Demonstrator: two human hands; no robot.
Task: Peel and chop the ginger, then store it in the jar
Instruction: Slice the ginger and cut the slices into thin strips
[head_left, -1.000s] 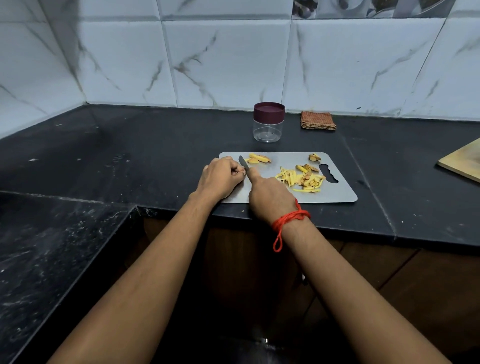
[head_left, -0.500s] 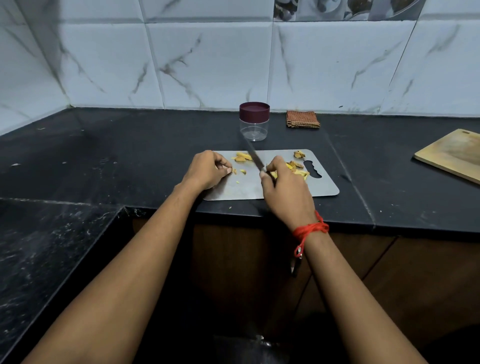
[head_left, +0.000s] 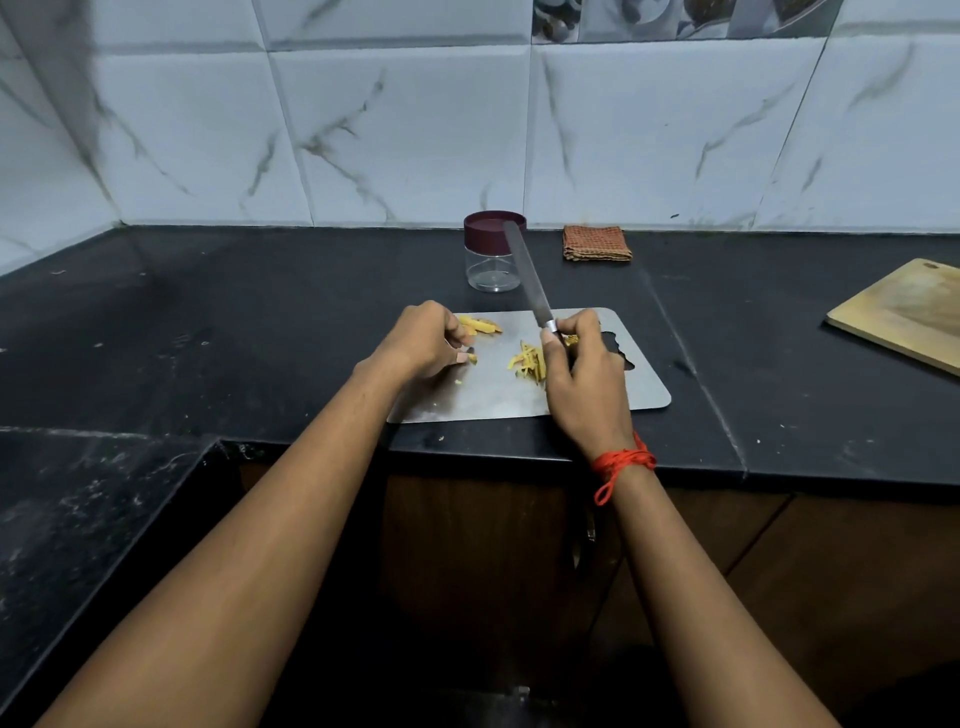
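Yellow ginger strips (head_left: 527, 362) on board, jar (head_left: 493, 250) lidded, upright

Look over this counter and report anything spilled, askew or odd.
Little stands out. The right hand holds the knife with its blade raised off the steel board, pointing toward the lidded jar. Ginger strips lie in two loose heaps; one crumb seems to sit on the counter.

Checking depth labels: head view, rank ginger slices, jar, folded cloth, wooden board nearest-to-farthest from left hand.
1. ginger slices, on the steel board, beside the left hand.
2. jar, behind the steel board.
3. folded cloth, at the wall, right of the jar.
4. wooden board, far right of the counter.
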